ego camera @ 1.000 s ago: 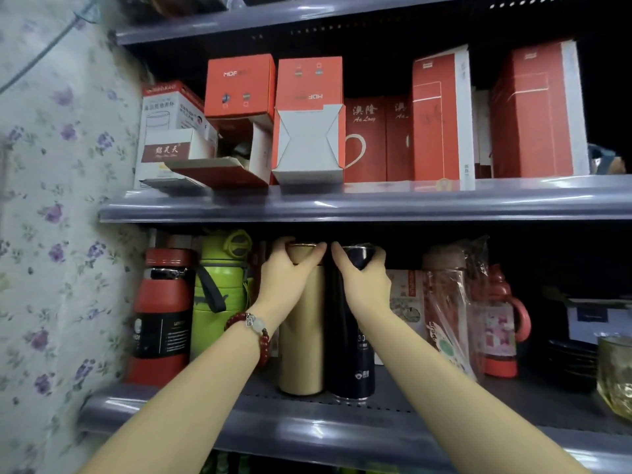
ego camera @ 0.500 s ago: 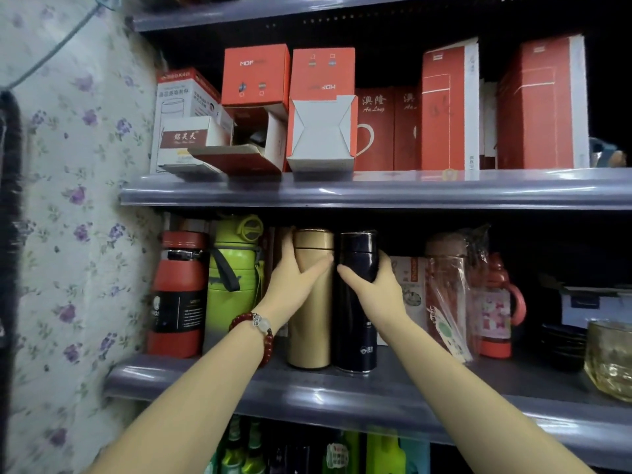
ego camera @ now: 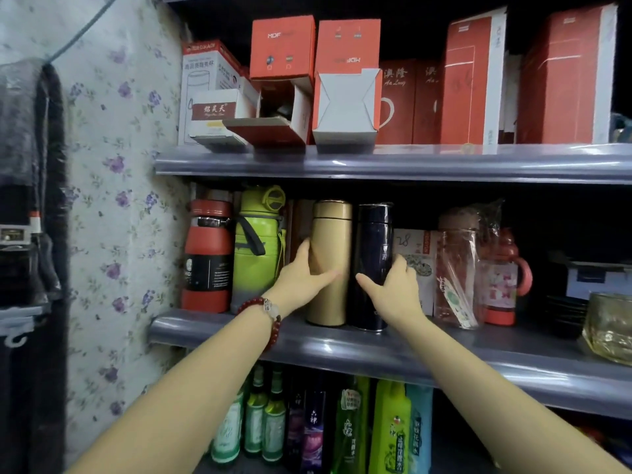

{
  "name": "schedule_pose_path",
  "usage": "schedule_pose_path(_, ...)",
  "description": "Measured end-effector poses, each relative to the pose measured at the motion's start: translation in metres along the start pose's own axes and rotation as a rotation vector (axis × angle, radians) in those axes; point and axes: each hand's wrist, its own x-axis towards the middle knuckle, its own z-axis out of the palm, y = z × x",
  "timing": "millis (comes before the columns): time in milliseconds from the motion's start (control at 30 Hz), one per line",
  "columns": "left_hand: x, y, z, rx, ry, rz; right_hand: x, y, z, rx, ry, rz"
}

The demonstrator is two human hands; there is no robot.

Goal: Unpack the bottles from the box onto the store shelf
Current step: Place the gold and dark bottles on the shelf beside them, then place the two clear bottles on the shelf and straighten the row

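While upright side by side on the middle shelf [ego camera: 393, 350], gold bottle [ego camera: 331, 261] loosely cupped by left hand [ego camera: 301, 280], black bottle [ego camera: 374, 265] by right hand [ego camera: 395, 289], long axes vertical, each equally near.

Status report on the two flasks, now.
Left hand cupped on gold flask. Right hand on navy flask. Both upright on middle shelf. Green bottle close left.

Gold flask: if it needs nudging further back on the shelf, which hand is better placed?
Left. The left hand is already cupped around the gold flask; the right hand holds the dark blue flask.
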Motion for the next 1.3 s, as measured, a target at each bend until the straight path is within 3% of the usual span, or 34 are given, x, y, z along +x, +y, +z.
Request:
schedule_pose_path(233, -0.040, 0.002, -0.040, 0.219, 0.070, 0.076, -0.043, -0.025, 0.004, -0.180, 0.082, -0.385)
schedule_pose_path(433, -0.101, -0.041, -0.079, 0.549, 0.101, 0.027, -0.078, -0.043, 0.066, -0.143, -0.251, -0.591)
schedule_pose_path(600, -0.172, -0.078, -0.102, 0.758, 0.043, -0.277, -0.131, -0.051, 0.131, -0.059, -0.589, -0.697)
schedule_pose_path(800, -0.291, -0.124, -0.109, 0.789, 0.028, -0.608, -0.229, -0.048, 0.192, -0.030, -0.983, -0.771)
schedule_pose_path(1300, -0.581, -0.254, -0.132, 0.694, 0.033, -1.178, -0.517, -0.015, 0.326, -0.089, -1.513, -0.765)
